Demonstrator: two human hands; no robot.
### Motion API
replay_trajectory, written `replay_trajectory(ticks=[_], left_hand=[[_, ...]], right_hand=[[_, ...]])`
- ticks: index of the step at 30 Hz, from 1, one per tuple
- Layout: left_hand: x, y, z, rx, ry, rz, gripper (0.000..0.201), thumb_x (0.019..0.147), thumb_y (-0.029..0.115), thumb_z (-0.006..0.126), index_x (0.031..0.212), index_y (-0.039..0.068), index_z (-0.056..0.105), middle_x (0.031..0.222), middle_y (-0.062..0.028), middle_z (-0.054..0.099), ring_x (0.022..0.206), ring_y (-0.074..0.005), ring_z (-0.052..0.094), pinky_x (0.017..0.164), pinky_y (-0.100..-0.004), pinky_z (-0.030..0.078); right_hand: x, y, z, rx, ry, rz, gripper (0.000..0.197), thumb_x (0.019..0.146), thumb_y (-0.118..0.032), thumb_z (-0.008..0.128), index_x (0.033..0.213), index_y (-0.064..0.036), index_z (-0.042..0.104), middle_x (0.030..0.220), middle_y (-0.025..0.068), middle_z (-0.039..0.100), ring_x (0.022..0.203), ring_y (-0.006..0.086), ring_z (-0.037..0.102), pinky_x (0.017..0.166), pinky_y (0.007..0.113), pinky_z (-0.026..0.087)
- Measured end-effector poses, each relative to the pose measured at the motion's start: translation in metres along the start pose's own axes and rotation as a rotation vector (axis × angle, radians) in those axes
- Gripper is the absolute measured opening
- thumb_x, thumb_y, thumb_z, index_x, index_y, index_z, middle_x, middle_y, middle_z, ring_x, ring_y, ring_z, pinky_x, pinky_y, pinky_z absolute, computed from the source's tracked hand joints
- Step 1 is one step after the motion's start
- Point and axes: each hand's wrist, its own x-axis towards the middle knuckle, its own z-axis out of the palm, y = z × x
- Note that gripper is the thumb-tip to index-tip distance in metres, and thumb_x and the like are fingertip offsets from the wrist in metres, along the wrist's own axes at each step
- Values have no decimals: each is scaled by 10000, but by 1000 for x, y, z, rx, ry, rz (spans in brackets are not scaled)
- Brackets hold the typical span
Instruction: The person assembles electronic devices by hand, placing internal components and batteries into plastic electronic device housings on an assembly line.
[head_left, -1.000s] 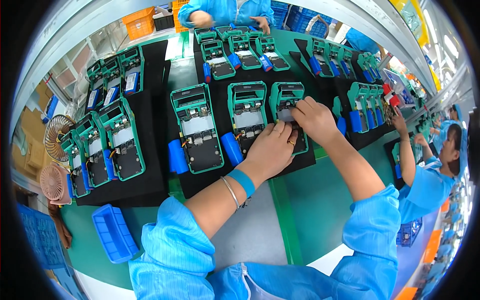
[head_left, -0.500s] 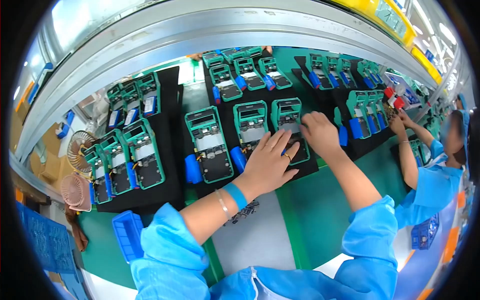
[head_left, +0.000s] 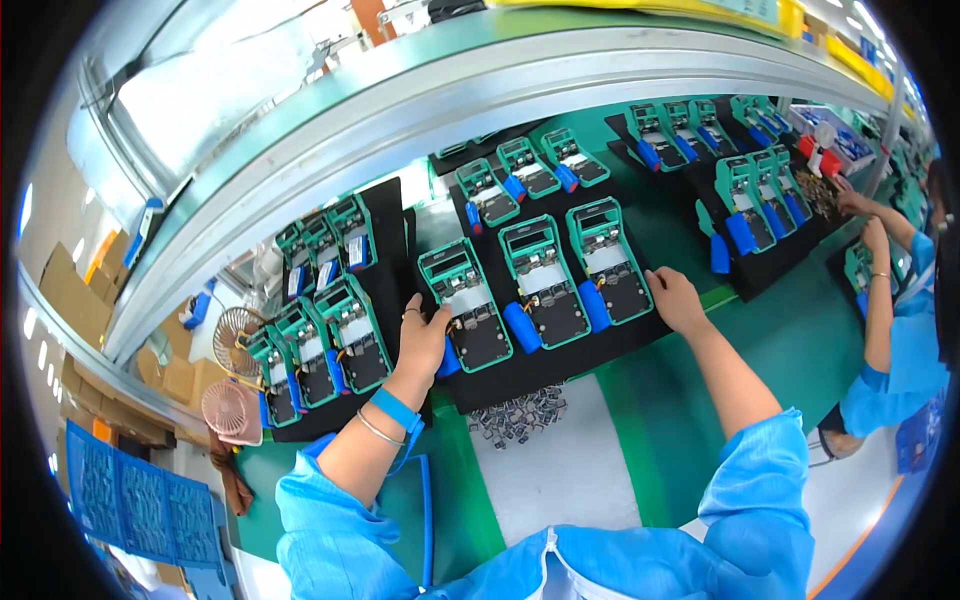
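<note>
In front of me a black pad (head_left: 560,372) carries a row of three green-framed device housings, the left housing (head_left: 465,305), the middle housing (head_left: 545,285) and the right housing (head_left: 610,262). Each shows a circuit board and has a blue wrapped cell beside its lower left side. My left hand (head_left: 422,340) is closed at the pad's left edge, its thumb close to the left housing; some fingertips are hidden. At the pad's right edge, beside the right housing, my right hand (head_left: 677,298) is closed with bent fingers. A blue wrist strap (head_left: 395,408) circles my left wrist.
More housings stand on black pads at the left (head_left: 320,345), behind and at the right (head_left: 755,200). Small metallic parts (head_left: 520,415) lie in a pile nearer me. A metal rail (head_left: 500,75) crosses above. Small fans (head_left: 230,408) stand left; a co-worker's hands (head_left: 860,205) work at right.
My left hand has left the middle and right housings for the pad's left edge. My right hand has come down from the right housing to the pad's right edge. The view has shifted.
</note>
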Motion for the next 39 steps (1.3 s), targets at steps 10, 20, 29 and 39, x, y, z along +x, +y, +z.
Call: replay_trajectory(ticks=[10,20,29,39], left_hand=[[-43,46,21,-80,-129,8,702,958,140,619,1504,-110,257,1272,-177,570,1085,-172,578,887,-289,483],[-160,61,78,-230,-660,-255,918,956,187,671,1564,-50,26,1411,-195,456,1130,-191,559,905,-326,502],[-213,31,153,-598,-805,-579,1055,940,290,660,1571,57,-152,1647,-226,-106,1533,-314,71,1207,-520,204],[-211,19,160,-426,-943,-517,984,956,286,622,1590,84,-103,1649,-192,104,1511,-286,198,1206,-437,209]], right_hand=[[-58,1,-60,157,104,102,387,987,-338,583,868,27,629,784,226,641,757,387,630,694,432,480],[-163,94,-178,15,124,216,348,959,-280,624,819,38,645,626,62,563,604,130,514,576,335,426],[-210,100,-174,-101,410,184,262,933,-160,629,1158,-29,663,1071,138,696,1006,286,663,897,365,514],[-290,-9,-76,-447,3,-221,520,754,-214,788,1245,-317,650,1424,16,517,1341,300,442,1072,654,288]])
